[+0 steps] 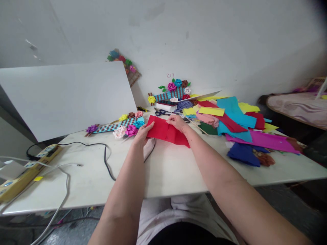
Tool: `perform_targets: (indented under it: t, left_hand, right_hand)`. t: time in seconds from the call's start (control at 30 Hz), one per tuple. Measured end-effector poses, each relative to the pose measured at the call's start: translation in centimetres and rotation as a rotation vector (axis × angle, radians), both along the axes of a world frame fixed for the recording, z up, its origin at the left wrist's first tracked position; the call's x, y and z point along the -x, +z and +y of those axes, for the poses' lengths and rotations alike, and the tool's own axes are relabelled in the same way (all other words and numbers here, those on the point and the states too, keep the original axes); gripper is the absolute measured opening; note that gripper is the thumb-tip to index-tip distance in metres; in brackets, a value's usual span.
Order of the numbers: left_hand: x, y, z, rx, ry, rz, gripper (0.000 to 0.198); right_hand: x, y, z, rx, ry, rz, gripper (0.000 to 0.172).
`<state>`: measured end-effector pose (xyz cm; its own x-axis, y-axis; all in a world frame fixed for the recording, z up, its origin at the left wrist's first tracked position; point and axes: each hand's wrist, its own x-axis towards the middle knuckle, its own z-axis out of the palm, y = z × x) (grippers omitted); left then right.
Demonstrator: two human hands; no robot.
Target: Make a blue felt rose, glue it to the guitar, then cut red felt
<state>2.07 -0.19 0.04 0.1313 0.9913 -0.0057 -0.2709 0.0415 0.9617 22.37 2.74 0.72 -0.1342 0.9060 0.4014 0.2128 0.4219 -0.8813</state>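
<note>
A red sheet of paper [166, 132] lies on the white table [163, 173] in front of me. My left hand [143, 133] grips its left edge with thumb and fingers closed on it. My right hand [178, 123] pinches the sheet's far edge near the middle. Both forearms reach out over the table's front edge.
A heap of coloured paper sheets [235, 126] covers the table's right side. Scissors [160, 112] lie behind the red sheet. Paper-flower strips [120, 126] sit at left centre and against the wall [171, 91]. A white board [66, 98] leans left. A power strip [28, 170] and cables [106, 156] lie at left.
</note>
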Motion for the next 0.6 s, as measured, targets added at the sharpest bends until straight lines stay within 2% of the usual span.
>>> perform_targets:
  t: [0.17,0.4,0.6]
  left_hand:
    - [-0.05,-0.18,0.62,0.066,0.115,-0.052,0.037]
    - [0.11,-0.23,0.79,0.084,0.124,-0.081,0.030]
    - [0.25,0.10,0.34,0.047,0.122,-0.065,0.034]
  right_hand:
    - [0.03,0.02,-0.13,-0.014,0.003,0.005,0.018]
    - [0.07,-0.01,-0.07,-0.014,0.004,0.019,0.019]
    - [0.14,-0.09,0.02,0.024,0.011,0.046,0.021]
